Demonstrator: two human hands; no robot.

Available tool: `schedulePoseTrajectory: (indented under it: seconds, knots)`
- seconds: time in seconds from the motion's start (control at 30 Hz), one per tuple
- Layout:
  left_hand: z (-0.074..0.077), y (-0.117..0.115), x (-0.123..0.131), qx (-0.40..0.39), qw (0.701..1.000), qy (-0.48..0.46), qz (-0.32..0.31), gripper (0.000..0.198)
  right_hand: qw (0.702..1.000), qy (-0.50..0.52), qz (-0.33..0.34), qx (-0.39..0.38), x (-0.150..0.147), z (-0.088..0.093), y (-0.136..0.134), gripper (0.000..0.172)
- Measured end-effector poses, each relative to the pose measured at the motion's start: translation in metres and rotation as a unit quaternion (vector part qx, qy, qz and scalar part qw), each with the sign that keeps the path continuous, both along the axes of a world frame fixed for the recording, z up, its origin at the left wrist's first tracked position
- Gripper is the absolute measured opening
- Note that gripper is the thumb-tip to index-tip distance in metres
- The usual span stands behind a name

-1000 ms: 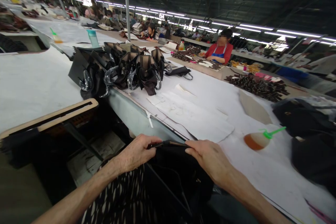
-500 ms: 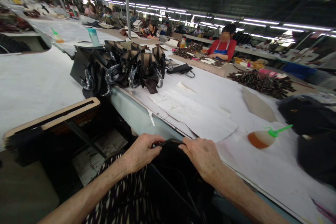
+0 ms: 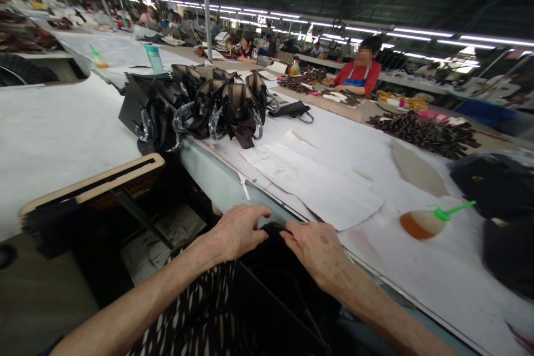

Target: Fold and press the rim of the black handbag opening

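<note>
A black bag (image 3: 283, 295) lies in my lap against the table edge, its top edge between my two hands. My right hand (image 3: 319, 247) pinches that edge with thumb and fingertips. My left hand (image 3: 240, 233) is at the other end of the edge, its index finger and thumb apart and a gap showing between them. The thumb tip is close to the black material; whether it touches cannot be made out. Most of the bag is in dark shadow, so its details are hidden.
Several dark handbags (image 3: 233, 105) with plastic-wrapped handles stand on the white-covered table (image 3: 354, 172). A squeeze bottle of amber liquid (image 3: 423, 223) lies at right, near black bags (image 3: 488, 183). A wooden slotted frame (image 3: 95, 181) juts out at left. A co-worker in red (image 3: 361, 75) sits across.
My left index finger has lifted off the bag's edge, and the gap between finger and thumb has widened. My right hand keeps its pinch. The view has shifted slightly.
</note>
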State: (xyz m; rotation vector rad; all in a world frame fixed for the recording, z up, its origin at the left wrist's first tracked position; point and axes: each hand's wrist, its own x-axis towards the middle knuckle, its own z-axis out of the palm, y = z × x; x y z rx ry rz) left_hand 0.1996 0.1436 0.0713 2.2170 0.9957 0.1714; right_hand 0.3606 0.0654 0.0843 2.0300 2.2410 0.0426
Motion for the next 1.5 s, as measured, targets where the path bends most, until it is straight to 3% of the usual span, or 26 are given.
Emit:
schedulePoseTrajectory:
  seconds: [0.17, 0.37, 0.53, 0.77, 0.9, 1.07, 1.33, 1.5]
  knots:
    - [-0.002, 0.004, 0.014, 0.085, 0.995, 0.029, -0.051, 0.018, 1.0, 0.004, 0.004, 0.016, 0.002, -0.004, 0.0, 0.026]
    - [-0.007, 0.004, 0.016, 0.107, 0.993, 0.017, -0.053, 0.017, 0.999, 0.006, 0.017, 0.031, 0.003, -0.005, -0.002, 0.027]
    - [-0.005, 0.004, 0.018, 0.085, 0.996, 0.012, -0.038, 0.016, 0.999, 0.022, 0.012, 0.037, 0.004, -0.007, -0.005, 0.026]
    - [-0.004, 0.005, 0.022, 0.043, 0.998, -0.029, -0.028, 0.013, 0.997, 0.036, 0.056, 0.047, 0.008, -0.007, -0.008, 0.032]
    - [-0.004, 0.001, 0.021, 0.046, 0.998, -0.033, -0.026, 0.012, 0.998, 0.041, 0.007, 0.038, 0.004, -0.004, -0.007, 0.03]
    - [-0.002, -0.003, 0.02, 0.062, 0.997, -0.028, -0.036, 0.014, 0.997, 0.07, 0.017, 0.005, 0.002, -0.003, -0.004, 0.023]
    - [0.004, -0.003, 0.017, 0.034, 0.997, 0.007, -0.07, 0.017, 0.998, 0.058, 0.026, -0.007, 0.001, -0.007, -0.003, 0.027]
    - [0.005, -0.006, 0.016, 0.036, 0.997, 0.002, -0.075, 0.02, 0.985, 0.161, 0.029, -0.056, 0.024, 0.005, -0.008, 0.021]
